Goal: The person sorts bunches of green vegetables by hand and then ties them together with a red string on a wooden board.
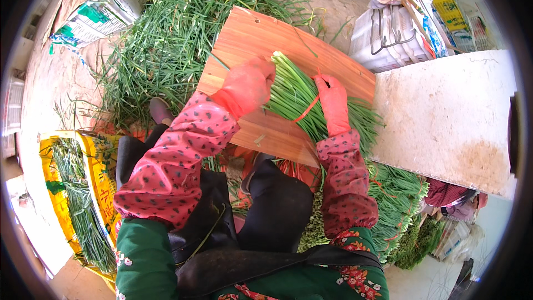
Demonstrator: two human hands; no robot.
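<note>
A thick bundle of green chives lies across a wooden board in front of me. My left hand, in a red rubber glove, is closed around the bundle near its cut end. My right hand, also gloved in red, presses on the bundle further along, fingers on a thin red tie band that wraps around the stems. Both forearms wear red patterned sleeve covers.
A large loose heap of chives lies on the ground beyond the board. Tied bundles are stacked at lower right under a pale slab. A yellow sack with chives sits left; white bags at upper right.
</note>
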